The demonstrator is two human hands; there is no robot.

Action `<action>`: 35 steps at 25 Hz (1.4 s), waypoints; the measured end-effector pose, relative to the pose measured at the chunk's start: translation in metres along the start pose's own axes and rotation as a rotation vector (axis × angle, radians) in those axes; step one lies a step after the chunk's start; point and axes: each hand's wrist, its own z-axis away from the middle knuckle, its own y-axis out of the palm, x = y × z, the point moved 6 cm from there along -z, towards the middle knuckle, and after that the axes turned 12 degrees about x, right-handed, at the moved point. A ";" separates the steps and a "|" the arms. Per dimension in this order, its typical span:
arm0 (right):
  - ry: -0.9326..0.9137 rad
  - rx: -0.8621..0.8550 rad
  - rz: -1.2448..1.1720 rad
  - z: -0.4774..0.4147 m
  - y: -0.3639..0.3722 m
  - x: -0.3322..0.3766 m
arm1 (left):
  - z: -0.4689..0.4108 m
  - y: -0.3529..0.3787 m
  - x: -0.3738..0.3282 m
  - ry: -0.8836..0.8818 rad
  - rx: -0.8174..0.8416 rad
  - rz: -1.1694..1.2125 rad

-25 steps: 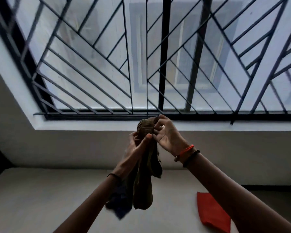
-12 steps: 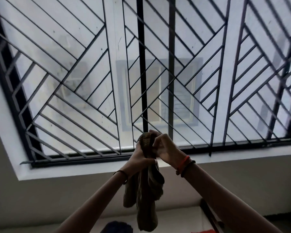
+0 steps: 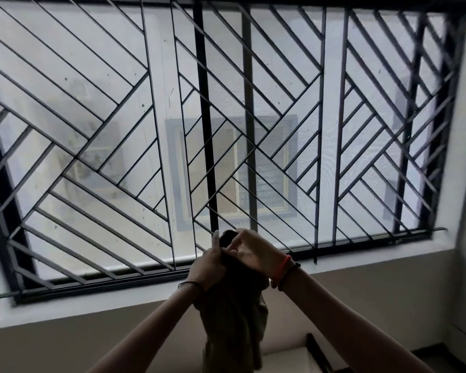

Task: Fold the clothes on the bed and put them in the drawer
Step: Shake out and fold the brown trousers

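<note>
No legible text, label, brand, number or sign is found on any surface in view; nothing readable can be recorded here.

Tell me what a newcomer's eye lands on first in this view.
The big window grille of black diagonal bars fills most of the view, bright against the dim wall. Low in the middle, the left hand and the right hand are raised together, gripping the top of a dark olive garment that hangs down between the forearms. An orange wristband marks the right wrist.
</note>
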 end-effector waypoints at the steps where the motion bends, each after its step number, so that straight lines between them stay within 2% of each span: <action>1: -0.023 -0.040 0.123 0.002 -0.008 0.002 | -0.001 -0.005 0.000 0.003 -0.006 -0.039; 4: -0.106 -0.138 0.574 0.012 -0.025 0.007 | -0.001 -0.021 -0.002 0.050 -0.045 -0.127; 7: -0.122 -0.346 0.965 0.025 -0.036 0.012 | -0.002 -0.031 -0.010 0.115 -0.101 -0.262; 9: -0.170 -0.412 1.080 0.033 -0.034 0.016 | -0.001 -0.037 -0.017 0.152 -0.139 -0.332; 14: -0.219 -0.442 1.359 0.038 -0.033 0.013 | 0.005 -0.040 -0.028 0.238 -0.174 -0.378; 17: -0.189 -0.462 1.552 0.038 -0.039 0.010 | 0.005 -0.040 -0.021 0.257 -0.151 -0.381; 20: -0.135 -0.486 1.684 0.041 -0.050 0.011 | 0.008 -0.035 -0.015 0.267 -0.091 -0.490; 22: -0.118 -0.466 1.740 0.042 -0.054 0.009 | 0.010 -0.031 -0.011 0.267 -0.014 -0.569; 25: -0.022 -0.338 1.578 0.045 -0.058 0.008 | 0.015 -0.029 -0.003 0.278 0.089 -0.637; 29: 0.086 -0.218 1.525 0.045 -0.065 0.019 | 0.015 -0.022 0.013 0.272 0.117 -0.631; 35: 0.239 -0.185 1.490 0.050 -0.100 0.035 | 0.011 -0.045 0.050 0.042 0.143 -0.554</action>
